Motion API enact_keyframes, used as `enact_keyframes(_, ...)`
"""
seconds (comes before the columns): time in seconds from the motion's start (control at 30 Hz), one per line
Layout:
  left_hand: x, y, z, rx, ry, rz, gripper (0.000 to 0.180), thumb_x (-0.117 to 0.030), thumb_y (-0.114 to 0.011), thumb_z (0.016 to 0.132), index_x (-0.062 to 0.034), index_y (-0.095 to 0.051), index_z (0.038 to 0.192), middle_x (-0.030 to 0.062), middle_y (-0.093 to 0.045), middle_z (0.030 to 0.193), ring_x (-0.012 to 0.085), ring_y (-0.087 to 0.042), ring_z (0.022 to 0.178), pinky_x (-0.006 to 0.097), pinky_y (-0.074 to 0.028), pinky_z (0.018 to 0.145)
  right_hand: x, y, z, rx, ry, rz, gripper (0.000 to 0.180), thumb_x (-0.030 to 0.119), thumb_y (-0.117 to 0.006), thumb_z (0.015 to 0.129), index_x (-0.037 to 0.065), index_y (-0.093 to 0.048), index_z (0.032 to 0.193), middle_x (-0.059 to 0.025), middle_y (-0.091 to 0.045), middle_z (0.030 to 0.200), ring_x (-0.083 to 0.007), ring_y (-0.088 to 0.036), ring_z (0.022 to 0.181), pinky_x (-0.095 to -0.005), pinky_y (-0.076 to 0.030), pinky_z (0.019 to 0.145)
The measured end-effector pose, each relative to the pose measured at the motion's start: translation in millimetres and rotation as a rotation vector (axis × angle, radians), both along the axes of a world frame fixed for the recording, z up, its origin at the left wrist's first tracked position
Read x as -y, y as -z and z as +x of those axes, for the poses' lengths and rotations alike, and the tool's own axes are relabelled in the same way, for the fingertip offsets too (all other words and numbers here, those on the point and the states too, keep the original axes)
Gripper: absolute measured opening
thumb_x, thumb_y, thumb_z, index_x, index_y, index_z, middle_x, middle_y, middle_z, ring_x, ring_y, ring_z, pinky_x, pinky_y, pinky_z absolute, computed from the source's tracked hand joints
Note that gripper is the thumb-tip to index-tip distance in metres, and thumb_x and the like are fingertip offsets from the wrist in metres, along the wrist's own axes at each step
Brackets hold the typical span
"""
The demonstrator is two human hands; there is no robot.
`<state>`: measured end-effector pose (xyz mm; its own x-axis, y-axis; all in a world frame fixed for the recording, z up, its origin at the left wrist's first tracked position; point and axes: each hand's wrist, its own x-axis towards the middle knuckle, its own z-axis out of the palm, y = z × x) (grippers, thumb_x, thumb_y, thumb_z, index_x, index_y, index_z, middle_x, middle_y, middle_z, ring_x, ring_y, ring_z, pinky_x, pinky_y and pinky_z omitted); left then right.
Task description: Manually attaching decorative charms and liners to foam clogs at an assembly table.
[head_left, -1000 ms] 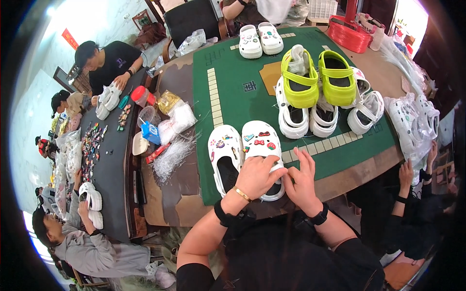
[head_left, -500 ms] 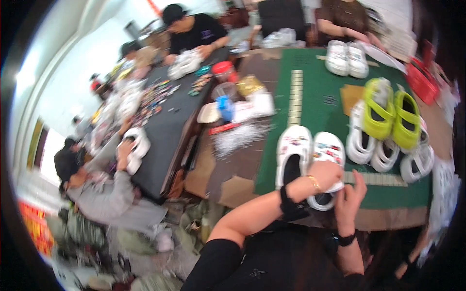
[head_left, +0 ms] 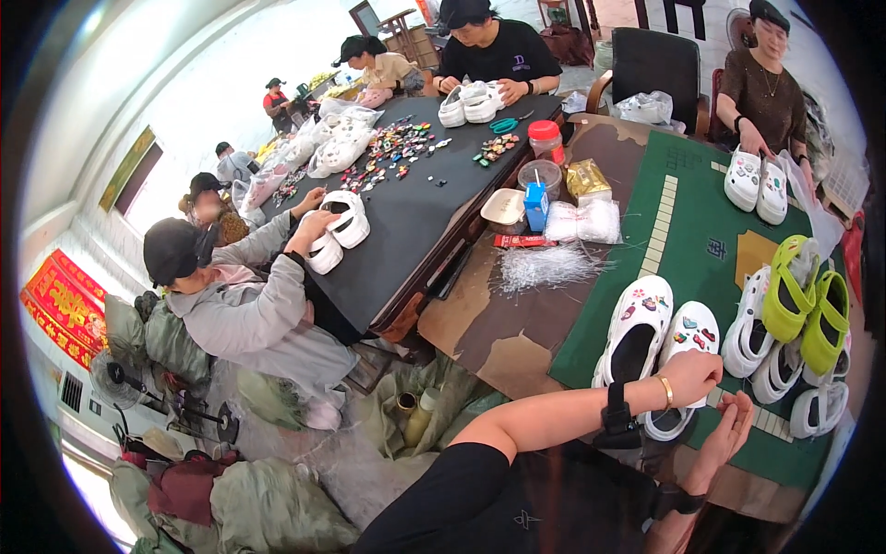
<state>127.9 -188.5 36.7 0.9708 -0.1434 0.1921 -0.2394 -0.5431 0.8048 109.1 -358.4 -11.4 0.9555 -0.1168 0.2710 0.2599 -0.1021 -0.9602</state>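
Two white clogs with colourful charms, the left clog (head_left: 643,300) and the right clog (head_left: 693,323), stand side by side in front of me on the green mat (head_left: 609,249). My left hand (head_left: 692,377) reaches across the right clog and hides its middle; the fingers are curled closed. My right hand (head_left: 726,427) is raised just beside it, palm turned inward, its fingers bent and close together. Whatever lies in either set of fingers is hidden or too small to make out.
Lime-green clogs (head_left: 824,319) rest on several white clogs (head_left: 749,323) at the right. Clear plastic ties (head_left: 554,268), a red-lidded jar (head_left: 546,141) and a blue carton (head_left: 536,205) sit left of the mat. Co-workers handle white clogs at the dark table (head_left: 406,222) and the mat's far end.
The view has swung left, so the table and clogs sit further right and lower. My right hand's fingers, spread before, are now bent together. A co-worker's hand now touches the far white clogs.
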Motion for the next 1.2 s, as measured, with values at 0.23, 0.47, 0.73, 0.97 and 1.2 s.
enact_keyframes(0.23,1,21,3,-0.066,0.053,-0.397,0.015,-0.011,-0.06,0.085,-0.0011,-0.067,0.094,0.0116,-0.068,0.084,0.0207,-0.066,0.078,0.033,-0.051,0.072,-19,-21,-1,-0.052,-0.036,0.054,0.027,0.001,-0.051,0.094,-0.003,-0.046,0.121,-0.0087,-0.065,0.091,-0.0141,-0.06,0.085,-0.0279,-0.048,0.083)
enact_keyframes(0.47,-12,7,-4,-0.219,0.092,-0.517,0.016,-0.009,-0.06,0.089,0.0007,-0.068,0.1,0.0046,-0.068,0.086,0.0097,-0.062,0.081,0.025,-0.05,0.074,-30,-13,-1,-0.095,-0.067,0.102,0.013,0.001,-0.054,0.092,-0.003,-0.065,0.099,-0.0064,-0.067,0.088,-0.011,-0.062,0.083,-0.0241,-0.049,0.075)
enact_keyframes(0.73,-16,3,-6,-0.321,0.051,-0.537,0.021,-0.008,-0.061,0.09,0.0018,-0.063,0.108,0.0063,-0.068,0.093,0.0108,-0.064,0.086,0.024,-0.05,0.077,-30,-21,-1,-0.117,-0.074,0.027,0.013,-0.001,-0.062,0.086,-0.003,-0.062,0.099,-0.0073,-0.069,0.085,-0.0111,-0.063,0.08,-0.0253,-0.049,0.071)
enact_keyframes(0.97,-18,2,-7,-0.313,0.067,-0.518,0.017,-0.009,-0.063,0.089,0.0015,-0.065,0.102,0.005,-0.068,0.091,0.0092,-0.062,0.084,0.023,-0.05,0.075,-31,-28,-1,0.006,-0.052,-0.085,0.008,-0.001,-0.065,0.083,-0.003,-0.067,0.091,-0.0086,-0.067,0.085,-0.0136,-0.062,0.079,-0.0256,-0.048,0.071)
enact_keyframes(1.2,-20,4,-6,-0.3,0.094,-0.503,0.016,-0.009,-0.062,0.089,0.0023,-0.067,0.099,0.0039,-0.068,0.087,0.0082,-0.061,0.081,0.023,-0.05,0.075,-31,-32,-2,0.018,-0.044,-0.124,0.009,-0.002,-0.064,0.083,-0.003,-0.067,0.092,-0.0089,-0.066,0.085,-0.014,-0.061,0.08,-0.0264,-0.048,0.074)
